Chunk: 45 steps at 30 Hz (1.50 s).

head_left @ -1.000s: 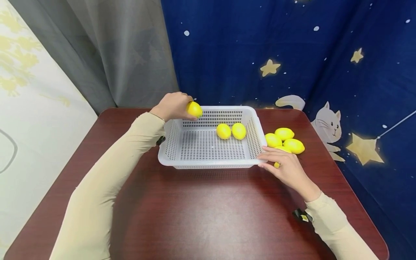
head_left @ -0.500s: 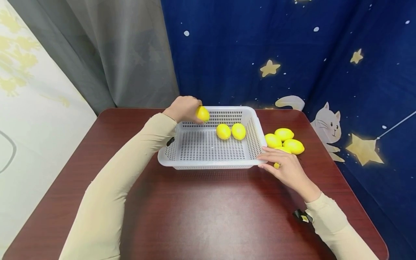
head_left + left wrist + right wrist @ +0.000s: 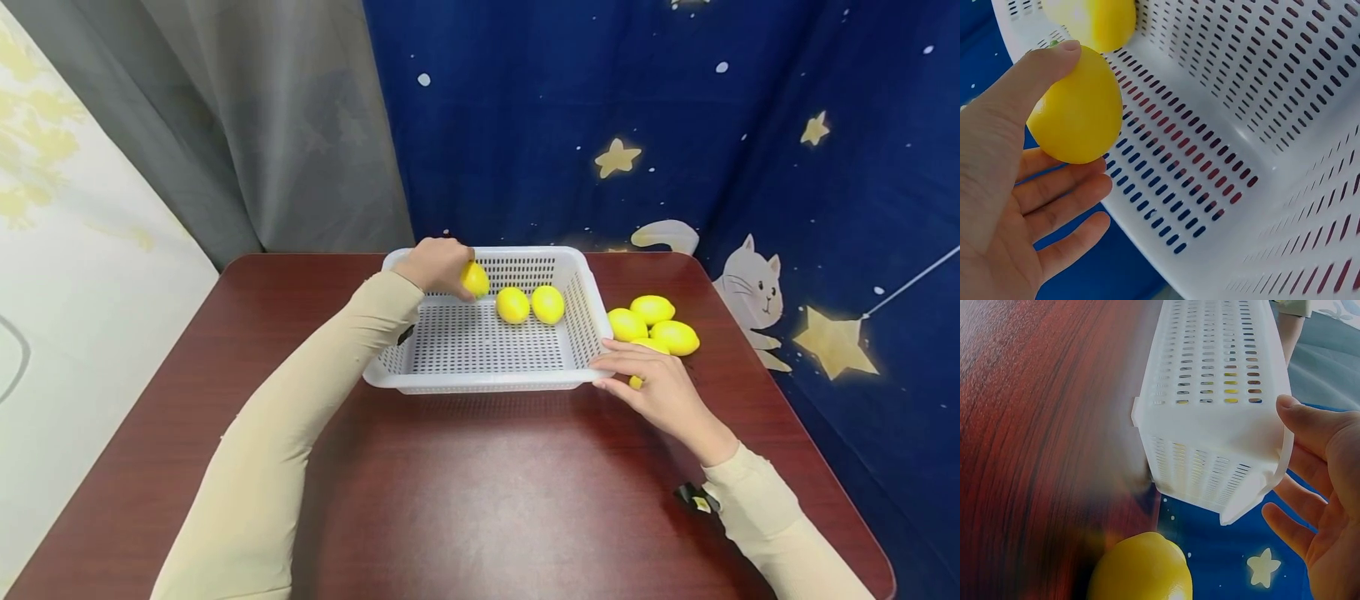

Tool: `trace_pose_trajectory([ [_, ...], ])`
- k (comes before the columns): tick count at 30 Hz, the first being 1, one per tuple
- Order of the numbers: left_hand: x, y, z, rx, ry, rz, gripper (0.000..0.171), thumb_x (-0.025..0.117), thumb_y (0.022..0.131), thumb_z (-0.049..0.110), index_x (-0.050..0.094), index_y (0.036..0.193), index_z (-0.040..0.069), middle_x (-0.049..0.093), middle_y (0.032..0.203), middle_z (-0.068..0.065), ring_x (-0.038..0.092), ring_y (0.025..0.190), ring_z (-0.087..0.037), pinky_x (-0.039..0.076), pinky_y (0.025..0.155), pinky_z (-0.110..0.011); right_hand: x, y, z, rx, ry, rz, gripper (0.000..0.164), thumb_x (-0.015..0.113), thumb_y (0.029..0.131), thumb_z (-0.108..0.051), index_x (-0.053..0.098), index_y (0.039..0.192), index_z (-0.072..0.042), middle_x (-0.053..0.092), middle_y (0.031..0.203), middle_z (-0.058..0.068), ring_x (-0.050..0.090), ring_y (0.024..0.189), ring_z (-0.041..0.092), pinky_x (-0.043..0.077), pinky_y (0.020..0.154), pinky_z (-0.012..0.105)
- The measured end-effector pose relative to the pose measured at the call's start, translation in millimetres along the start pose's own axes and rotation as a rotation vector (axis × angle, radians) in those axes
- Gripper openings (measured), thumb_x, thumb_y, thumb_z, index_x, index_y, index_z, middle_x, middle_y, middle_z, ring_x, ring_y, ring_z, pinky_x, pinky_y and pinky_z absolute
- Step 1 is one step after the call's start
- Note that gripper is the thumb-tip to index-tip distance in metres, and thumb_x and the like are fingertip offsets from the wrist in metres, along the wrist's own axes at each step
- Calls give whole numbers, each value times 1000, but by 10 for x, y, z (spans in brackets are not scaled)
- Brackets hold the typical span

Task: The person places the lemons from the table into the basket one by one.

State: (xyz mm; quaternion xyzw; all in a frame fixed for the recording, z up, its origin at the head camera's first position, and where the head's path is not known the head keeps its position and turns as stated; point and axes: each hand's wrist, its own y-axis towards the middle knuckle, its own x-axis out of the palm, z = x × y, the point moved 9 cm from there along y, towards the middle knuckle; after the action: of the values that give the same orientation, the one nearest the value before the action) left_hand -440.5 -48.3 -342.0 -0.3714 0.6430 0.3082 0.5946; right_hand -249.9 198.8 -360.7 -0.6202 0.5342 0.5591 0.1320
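My left hand [image 3: 441,265] grips a yellow lemon [image 3: 476,281] over the left back part of a white perforated plastic basket [image 3: 480,380]. In the left wrist view the thumb lies across the lemon [image 3: 1082,112], and some fingers are beneath it. Two more lemons, a left one [image 3: 513,306] and a right one [image 3: 548,305], sit side by side on the basket floor. At the front right corner, my right hand [image 3: 660,392] pinches the basket rim. The right wrist view has the thumb on one side of the rim [image 3: 1285,425] and fingers on the other.
Several loose lemons [image 3: 675,337] lie clustered on the dark red wooden table [image 3: 487,492], right of the basket; the right hand partly hides some. A blue star-patterned curtain [image 3: 525,125] and a grey curtain [image 3: 300,133] hang behind the table.
My left hand has moved right and lower with its lemon, from the basket's back left edge to inside the basket. The right hand stays on the rim.
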Motion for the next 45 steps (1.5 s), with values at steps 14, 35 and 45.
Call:
trace_pose_trajectory([
  [14, 280, 72, 102, 20, -11, -40, 58, 83, 72, 51, 68, 109, 9, 70, 95, -4, 60, 82, -19, 53, 77, -34, 10, -7, 4, 4, 17, -4, 37, 85, 76, -23, 77, 111, -18, 75, 116, 4, 66, 120, 25, 51, 99, 46],
  [35, 514, 110, 190, 12, -2, -127, 58, 81, 73, 55, 67, 107, 10, 67, 95, -4, 58, 83, -18, 52, 77, -35, 17, 2, 19, 12, 12, -8, 39, 86, 75, -24, 76, 112, -18, 75, 115, 0, 65, 122, 22, 51, 101, 44],
  [45, 568, 194, 211, 13, 30, -117, 67, 80, 72, 59, 66, 119, 12, 69, 102, -3, 60, 87, -19, 52, 79, -35, 19, 10, 41, 17, 7, -10, 40, 86, 75, -26, 76, 113, -18, 75, 114, -1, 65, 122, 22, 51, 100, 43],
])
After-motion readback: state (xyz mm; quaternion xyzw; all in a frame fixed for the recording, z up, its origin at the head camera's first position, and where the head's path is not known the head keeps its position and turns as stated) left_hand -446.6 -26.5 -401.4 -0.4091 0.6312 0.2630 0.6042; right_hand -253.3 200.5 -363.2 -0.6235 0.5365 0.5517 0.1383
